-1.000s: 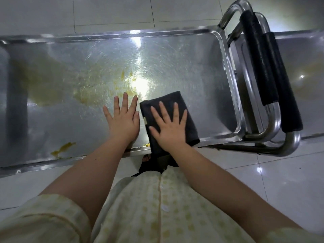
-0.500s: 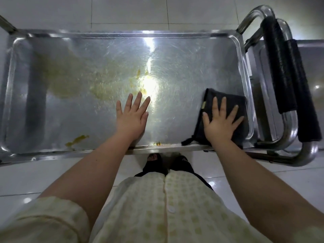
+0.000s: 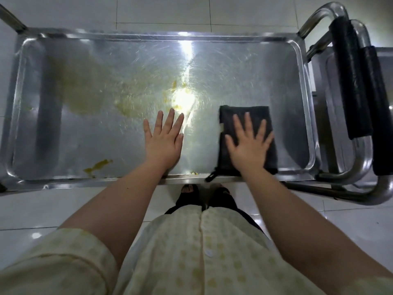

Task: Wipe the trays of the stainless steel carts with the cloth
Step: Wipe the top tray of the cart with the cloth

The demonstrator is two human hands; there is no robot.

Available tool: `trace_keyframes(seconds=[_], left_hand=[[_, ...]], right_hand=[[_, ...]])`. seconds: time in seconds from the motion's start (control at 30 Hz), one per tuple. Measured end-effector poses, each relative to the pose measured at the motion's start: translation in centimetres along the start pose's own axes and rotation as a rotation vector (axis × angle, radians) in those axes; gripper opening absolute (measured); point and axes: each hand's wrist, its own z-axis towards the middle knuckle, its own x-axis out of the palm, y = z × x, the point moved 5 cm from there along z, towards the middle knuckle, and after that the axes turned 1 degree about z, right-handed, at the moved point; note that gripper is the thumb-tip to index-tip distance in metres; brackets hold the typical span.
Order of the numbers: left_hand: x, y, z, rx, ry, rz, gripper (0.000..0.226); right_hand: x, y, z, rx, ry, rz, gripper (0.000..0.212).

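1. Cloth (image 3: 244, 117), dark and folded into a rectangle, lies flat in the right part of the stainless steel tray (image 3: 276, 86), close to the front rim. A small loop of it hangs over that rim.
2. The right hand (image 3: 248, 146) lies palm-down on the cloth, with fingers straight and spread apart, pressing it to the metal.
3. The left hand (image 3: 163, 142) rests palm-down on bare metal near the tray's middle, left of the cloth and apart from it. Its fingers are straight and slightly apart, holding nothing.
4. A yellowish film (image 3: 85, 96) covers the tray's left and centre. A thicker yellow smear (image 3: 98, 165) sits near the front rim at the left.
5. A bright glare (image 3: 184, 99) shines just beyond the left fingertips.
6. At the right end stands the cart's handle (image 3: 348, 81) with a black grip. Just beside it is a second cart's handle (image 3: 377, 107), also black-gripped.
7. A pale patterned shirt (image 3: 191, 252) fills the foreground, above dark footwear (image 3: 189, 195) on the white tiled floor (image 3: 148, 9).
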Motion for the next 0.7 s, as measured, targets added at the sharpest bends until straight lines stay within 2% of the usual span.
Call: trace_keyframes(seconds=[0.1,0.2,0.27,0.37,0.43,0.6,0.7], left_hand=[[0.3,-0.5,-0.1,-0.001,-0.015,0.001,0.057],[0.6,-0.7,-0.1,-0.002,-0.024,-0.006,0.056],[0.6,-0.5,0.0,-0.004,-0.036,-0.014,0.055],[0.6,-0.4,0.1,0.001,-0.043,-0.006,0.055],[0.7,-0.3,0.1,0.003,-0.043,0.008,0.055],[0.7,-0.2,0.1,-0.016,-0.010,0.018,0.056],[0.0,-0.2,1.4,-0.010,0.031,0.051,0.055]], right_hand=[[-1.7,-5.8,1.6,0.147,0.000,-0.015,0.065],[-1.5,-4.8,1.5,0.217,0.001,-0.019,0.066],[-0.9,-0.8,1.3,0.151,0.002,-0.013,0.065],[0.4,6.4,0.6,-0.147,0.023,-0.036,0.065],[0.6,9.2,1.0,-0.264,0.017,-0.062,0.063],[-1.2,9.6,8.7,-0.143,0.005,0.006,0.062],[-2.2,9.5,11.1,-0.143,0.008,-0.002,0.062]])
